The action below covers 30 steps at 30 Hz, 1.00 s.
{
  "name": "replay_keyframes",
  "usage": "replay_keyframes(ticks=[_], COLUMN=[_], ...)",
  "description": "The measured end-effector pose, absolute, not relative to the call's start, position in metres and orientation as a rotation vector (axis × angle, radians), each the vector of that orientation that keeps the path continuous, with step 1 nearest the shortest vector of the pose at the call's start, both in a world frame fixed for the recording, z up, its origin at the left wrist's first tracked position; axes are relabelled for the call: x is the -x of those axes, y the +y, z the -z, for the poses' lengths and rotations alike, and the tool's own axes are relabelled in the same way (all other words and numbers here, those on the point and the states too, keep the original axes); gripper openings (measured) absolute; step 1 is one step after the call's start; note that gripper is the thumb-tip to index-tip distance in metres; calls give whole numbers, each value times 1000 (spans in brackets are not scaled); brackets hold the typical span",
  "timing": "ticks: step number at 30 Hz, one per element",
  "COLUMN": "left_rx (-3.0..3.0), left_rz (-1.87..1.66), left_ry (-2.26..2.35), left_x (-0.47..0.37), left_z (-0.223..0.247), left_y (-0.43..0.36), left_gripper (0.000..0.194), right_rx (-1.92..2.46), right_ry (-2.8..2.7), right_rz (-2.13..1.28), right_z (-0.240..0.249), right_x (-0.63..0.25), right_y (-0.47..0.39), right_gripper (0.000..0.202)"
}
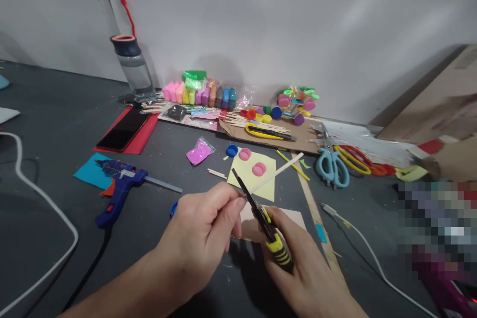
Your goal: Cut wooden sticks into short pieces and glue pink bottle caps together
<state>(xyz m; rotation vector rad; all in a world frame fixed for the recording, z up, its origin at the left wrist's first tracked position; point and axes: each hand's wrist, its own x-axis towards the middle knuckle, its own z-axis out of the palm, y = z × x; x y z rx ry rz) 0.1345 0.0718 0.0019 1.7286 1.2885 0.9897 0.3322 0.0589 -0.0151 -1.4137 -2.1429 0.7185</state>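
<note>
Left hand: thumb and fingers pinching pale stick above bench, well short of its back edge. Right hand: fingers curled round black-and-yellow tool; contact with stick unclear.

At the far left, a water bottle stands near the pale wall; nearer, a dark phone lies on red paper. A cardboard box sits at the far right.

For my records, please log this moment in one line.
left hand: pinching pale stick; right hand: gripping yellow-black tool; glue gun: on table
</note>
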Motion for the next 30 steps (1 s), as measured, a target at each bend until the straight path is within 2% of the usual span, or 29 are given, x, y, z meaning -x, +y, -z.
replay_keyframes(ticks=[8,14,18,24,28,30], left_rx=[-1505,-1140,-1054,-1181,-1500,-1696], left_rz=[-937,-859,-835,-829,-945,-1015], left_ry=[1225,1049,964,1076,1229,1282], left_x=[-133,-132,-131,-134,-134,-134], left_z=[-2,-7,-9,-9,-4,-2], left_y=[72,77,80,77,74,72], left_gripper=[38,27,27,31,17,17], right_rx=[1433,1417,1399,1377,1370,1369], right_ry=[-2146,-2165,-2154,-2146,-2130,-2129], right_rz=[-721,-726,-713,-704,-670,-670], right_z=[17,16,18,19,20,19], right_x=[-333,-333,-333,-333,-334,-333], right_y=[60,61,59,58,58,58], right_gripper=[38,39,31,33,38,39])
